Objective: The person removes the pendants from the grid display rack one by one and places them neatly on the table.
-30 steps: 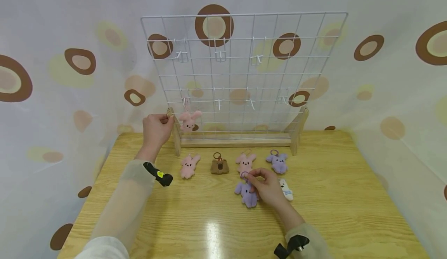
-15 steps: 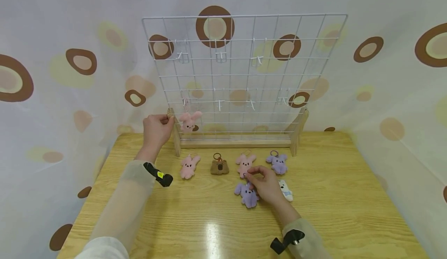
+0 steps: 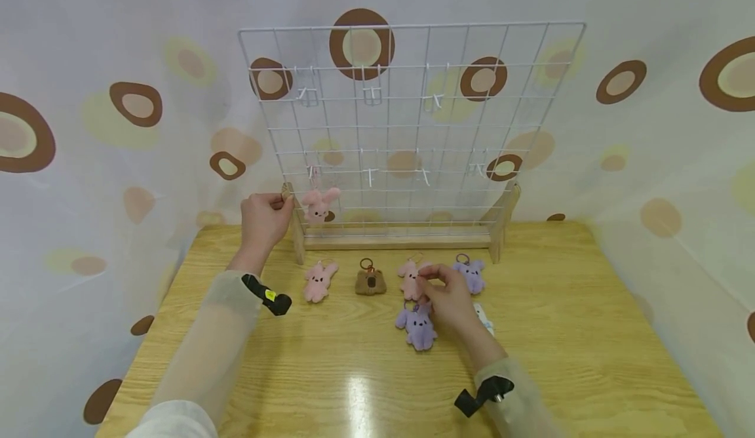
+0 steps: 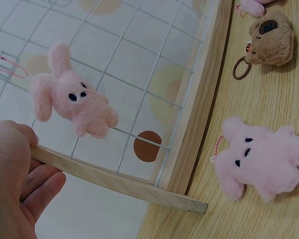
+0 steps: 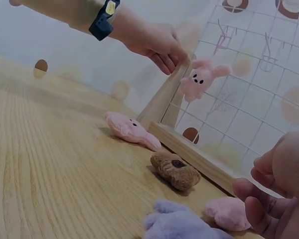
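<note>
My left hand point(image 3: 265, 225) pinches the top of the wooden upright point(image 4: 109, 179) at the left end of a white wire grid rack. Beside it, a pink plush keychain point(image 3: 318, 206) hangs from a lower hook. My right hand point(image 3: 453, 303) is over the table with its fingers loosely bent and apart, holding nothing visible. Its fingertips overlap a pink bunny-like plush keychain point(image 3: 408, 282); whether they touch it cannot be told. Just below lies a purple plush keychain point(image 3: 419, 332), its ring resting by its head. A white plush keychain point(image 3: 485, 318) is partly hidden behind the right hand.
Another pink plush keychain point(image 3: 319, 282), a brown bear-like plush keychain point(image 3: 370, 283) and a second purple plush keychain point(image 3: 472, 277) lie in a row before the rack. Several white hooks stick out from the wire grid point(image 3: 448, 126). The wooden table point(image 3: 566, 333) meets a patterned curtain behind.
My right hand has let go of the front purple keychain's ring and moved slightly up toward the pink keychain. The ring has dropped by the plush's head. The left hand stays put.
</note>
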`<action>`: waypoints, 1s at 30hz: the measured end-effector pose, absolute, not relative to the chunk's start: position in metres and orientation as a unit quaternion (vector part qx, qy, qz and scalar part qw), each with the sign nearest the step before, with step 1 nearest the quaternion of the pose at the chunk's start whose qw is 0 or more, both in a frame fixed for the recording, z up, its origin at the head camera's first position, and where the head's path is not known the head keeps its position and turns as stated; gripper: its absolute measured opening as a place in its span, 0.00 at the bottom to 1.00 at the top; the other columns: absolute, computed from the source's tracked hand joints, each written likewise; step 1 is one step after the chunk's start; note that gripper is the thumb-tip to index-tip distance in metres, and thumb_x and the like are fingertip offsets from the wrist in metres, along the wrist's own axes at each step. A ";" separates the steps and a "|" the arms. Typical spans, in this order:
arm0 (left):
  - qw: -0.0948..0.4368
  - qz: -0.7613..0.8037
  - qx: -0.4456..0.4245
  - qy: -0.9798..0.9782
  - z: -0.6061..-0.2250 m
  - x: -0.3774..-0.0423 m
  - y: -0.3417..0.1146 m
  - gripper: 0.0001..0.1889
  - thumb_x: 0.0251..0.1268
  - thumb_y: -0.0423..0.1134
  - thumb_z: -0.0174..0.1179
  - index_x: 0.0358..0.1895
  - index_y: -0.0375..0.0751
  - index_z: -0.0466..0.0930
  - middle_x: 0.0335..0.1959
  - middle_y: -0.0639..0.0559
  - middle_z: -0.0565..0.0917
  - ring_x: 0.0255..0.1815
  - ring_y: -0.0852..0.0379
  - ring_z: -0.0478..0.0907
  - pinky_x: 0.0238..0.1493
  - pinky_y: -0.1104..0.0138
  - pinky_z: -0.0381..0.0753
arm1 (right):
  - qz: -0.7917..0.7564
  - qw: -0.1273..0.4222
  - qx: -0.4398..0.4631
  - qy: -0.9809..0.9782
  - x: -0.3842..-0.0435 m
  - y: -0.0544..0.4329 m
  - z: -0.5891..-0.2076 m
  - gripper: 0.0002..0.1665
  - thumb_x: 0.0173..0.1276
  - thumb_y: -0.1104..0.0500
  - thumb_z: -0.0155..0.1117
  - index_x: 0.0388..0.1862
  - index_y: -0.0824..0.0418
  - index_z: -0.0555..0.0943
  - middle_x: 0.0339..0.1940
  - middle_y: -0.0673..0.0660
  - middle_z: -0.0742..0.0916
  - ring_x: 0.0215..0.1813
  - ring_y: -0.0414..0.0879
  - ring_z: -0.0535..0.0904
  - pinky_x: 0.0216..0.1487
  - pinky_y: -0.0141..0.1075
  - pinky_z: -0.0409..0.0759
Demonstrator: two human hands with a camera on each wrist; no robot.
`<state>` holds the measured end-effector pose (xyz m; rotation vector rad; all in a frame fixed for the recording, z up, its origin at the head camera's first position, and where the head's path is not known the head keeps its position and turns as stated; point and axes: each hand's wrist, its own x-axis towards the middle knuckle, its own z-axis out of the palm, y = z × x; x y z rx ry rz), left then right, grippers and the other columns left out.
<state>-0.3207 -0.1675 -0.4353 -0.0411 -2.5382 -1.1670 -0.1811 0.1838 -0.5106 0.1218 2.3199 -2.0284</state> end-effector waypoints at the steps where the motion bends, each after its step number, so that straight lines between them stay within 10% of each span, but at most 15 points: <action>1: 0.173 -0.411 -0.015 -0.895 -0.435 -0.321 -0.168 0.16 0.77 0.43 0.63 0.43 0.31 0.92 0.34 0.39 0.91 0.34 0.46 0.90 0.35 0.54 0.87 | -0.657 0.026 0.036 0.753 -0.183 0.184 -0.508 0.13 0.81 0.65 0.62 0.57 0.72 0.79 0.52 0.67 0.84 0.32 0.51 0.84 0.24 0.32 0.75; 30: 0.177 -0.401 -0.016 -0.899 -0.434 -0.320 -0.167 0.16 0.77 0.43 0.63 0.39 0.33 0.93 0.30 0.42 0.90 0.28 0.49 0.87 0.28 0.64 0.80 | -0.681 -0.045 -0.024 0.731 -0.240 0.124 -0.440 0.11 0.78 0.64 0.65 0.55 0.69 0.82 0.51 0.62 0.85 0.29 0.46 0.85 0.27 0.32 0.79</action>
